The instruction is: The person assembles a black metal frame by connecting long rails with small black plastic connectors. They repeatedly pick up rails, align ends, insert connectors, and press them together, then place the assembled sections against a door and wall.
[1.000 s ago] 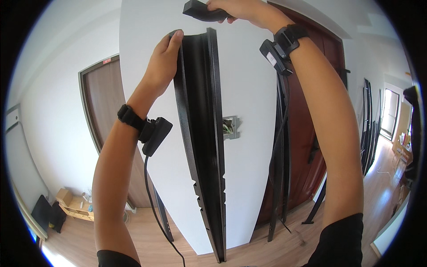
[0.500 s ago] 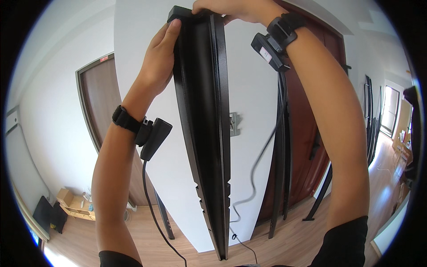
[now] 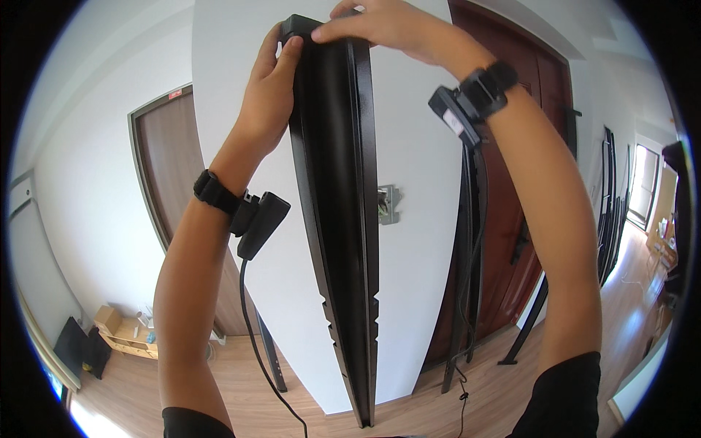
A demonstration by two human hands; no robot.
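Observation:
A long black metal channel point(image 3: 332, 182) stands upright in front of me, its foot on the wood floor and notches cut in both edges near the bottom. On its top end sits a black block-shaped end piece point(image 3: 303, 28). My left hand point(image 3: 269, 95) is closed round the channel's upper left edge, thumb on the front just under the block. My right hand point(image 3: 372, 25) reaches over the top from the right, its thumb pressed to the block's lower right corner and its other fingers bent over the top. Those fingertips are partly hidden.
Behind the channel is a white wall corner point(image 3: 416, 292) with an uncovered wall box point(image 3: 388, 204). A red-brown door point(image 3: 504, 292) is to the right, with black metal bars point(image 3: 467, 321) leaning by it. Cables hang from both wrist-worn devices. A low wooden shelf point(image 3: 131, 339) stands far left.
My right hand has shifted slightly, its thumb now on the front of the block and its wrist further right and lower. The right cable has swung right. My left hand keeps its hold.

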